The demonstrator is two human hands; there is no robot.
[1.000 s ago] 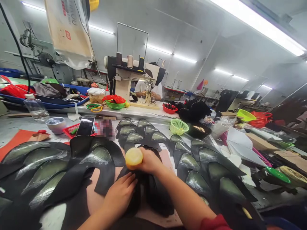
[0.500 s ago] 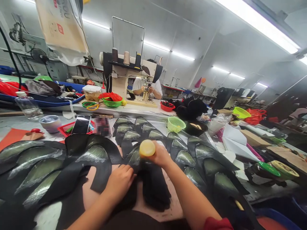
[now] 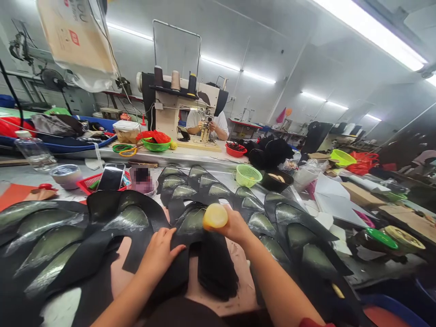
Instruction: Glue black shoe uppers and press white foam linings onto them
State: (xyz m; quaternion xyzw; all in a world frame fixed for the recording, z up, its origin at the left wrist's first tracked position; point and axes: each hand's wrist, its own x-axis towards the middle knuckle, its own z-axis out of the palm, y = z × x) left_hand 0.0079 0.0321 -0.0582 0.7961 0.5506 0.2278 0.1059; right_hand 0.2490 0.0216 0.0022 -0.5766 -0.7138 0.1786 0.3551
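Observation:
My right hand (image 3: 235, 225) is wrapped round a tool with a rounded yellowish end (image 3: 215, 216), held over the black U-shaped piece (image 3: 190, 222) at the centre. That piece has a shiny olive-green patch on its curved part. My left hand (image 3: 160, 252) rests on the left side of the same black piece, its thumb and fingers apart, holding nothing. Under the piece lies a pinkish board (image 3: 245, 277). Similar black pieces with glossy patches overlap on the left (image 3: 51, 240) and on the right (image 3: 299, 236). The tool's lower end is hidden.
Behind the work stand a silver cup (image 3: 66, 176), a red basket (image 3: 91, 181) with a phone, and a light green basket (image 3: 248, 175). Further back, a person (image 3: 221, 125) sits behind a sewing machine (image 3: 166, 109). Jars with green and yellowish lids (image 3: 381, 238) stand at the right.
My left hand has shifted left and its thumb has spread away from the fingers. My right hand and the tool have moved slightly right. The whole view has shifted a little.

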